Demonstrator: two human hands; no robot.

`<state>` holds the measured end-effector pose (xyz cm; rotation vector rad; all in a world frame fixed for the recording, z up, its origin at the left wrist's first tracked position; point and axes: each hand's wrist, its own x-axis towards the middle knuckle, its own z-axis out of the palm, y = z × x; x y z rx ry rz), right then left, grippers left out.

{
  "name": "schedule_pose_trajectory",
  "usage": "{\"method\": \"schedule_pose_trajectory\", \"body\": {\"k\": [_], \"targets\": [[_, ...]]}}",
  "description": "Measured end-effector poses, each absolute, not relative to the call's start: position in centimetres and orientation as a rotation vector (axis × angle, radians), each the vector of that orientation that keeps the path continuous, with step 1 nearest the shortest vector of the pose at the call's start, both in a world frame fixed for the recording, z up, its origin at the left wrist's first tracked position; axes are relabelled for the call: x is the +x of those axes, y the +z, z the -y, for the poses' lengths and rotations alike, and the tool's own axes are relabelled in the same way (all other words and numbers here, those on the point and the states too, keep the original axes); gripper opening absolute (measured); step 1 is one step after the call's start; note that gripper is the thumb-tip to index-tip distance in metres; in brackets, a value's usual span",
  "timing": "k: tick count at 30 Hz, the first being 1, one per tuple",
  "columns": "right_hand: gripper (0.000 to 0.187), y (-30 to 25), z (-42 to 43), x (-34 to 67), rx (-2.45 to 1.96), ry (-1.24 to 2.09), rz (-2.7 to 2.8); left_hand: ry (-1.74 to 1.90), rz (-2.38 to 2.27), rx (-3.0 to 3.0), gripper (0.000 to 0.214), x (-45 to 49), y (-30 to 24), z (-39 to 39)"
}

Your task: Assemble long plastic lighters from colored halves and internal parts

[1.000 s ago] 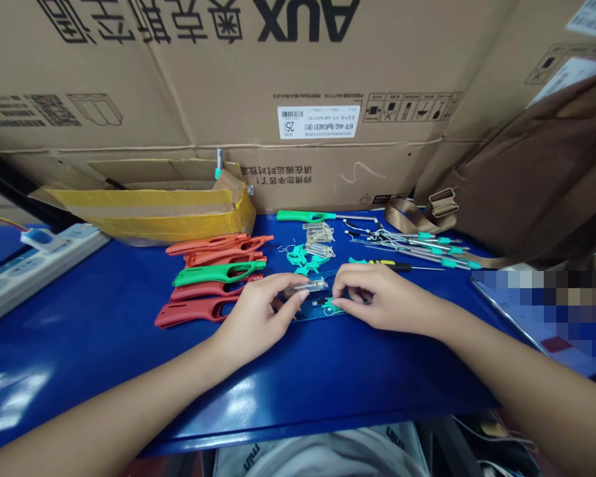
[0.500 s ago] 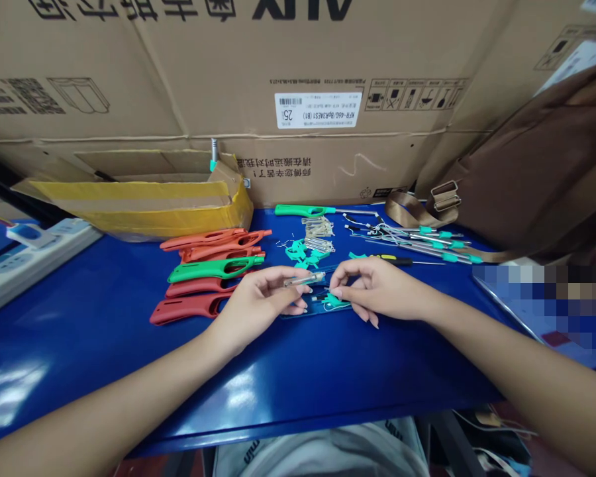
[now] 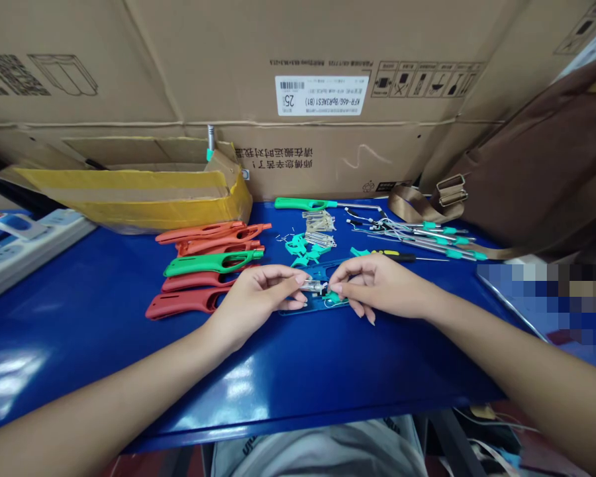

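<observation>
My left hand pinches a small clear tube-shaped part between thumb and fingertips. My right hand meets it from the right, its thumb and forefinger closed on the tube's other end. Both hands hover just above a blue plastic shell lying on the blue table, with a small teal piece under my right fingers. Left of my left hand lie several red handle shells and one green handle shell.
Teal clips and small metal parts lie behind my hands. Metal rods with teal ends, a green lighter, a yellow-taped box, a power strip, large cartons and a brown bag ring the table.
My right hand came up from the blue shell and closed on the free end of the clear tube that my left hand holds. The view tilted slightly downward.
</observation>
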<state>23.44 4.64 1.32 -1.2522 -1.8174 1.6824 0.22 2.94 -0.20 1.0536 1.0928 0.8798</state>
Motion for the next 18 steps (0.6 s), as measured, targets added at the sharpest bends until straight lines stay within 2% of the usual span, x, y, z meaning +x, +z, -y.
{"method": "schedule_pose_trajectory", "body": {"k": [9, 15, 18], "targets": [[0.02, 1.56, -4.43, 23.23, -1.257, 1.687, 1.851, 0.863, -1.103, 1.016, 0.039, 0.2, -0.3, -2.96], [0.028, 1.68, -4.45, 23.14, -1.256, 1.682, 1.825, 0.852, -1.101, 0.995, 0.04, 0.28, -0.31, -3.03], [0.026, 1.73, -4.45, 23.12, -1.256, 1.688, 1.834, 0.851, -1.103, 0.995, 0.041, 0.3, -0.3, -3.03]]}}
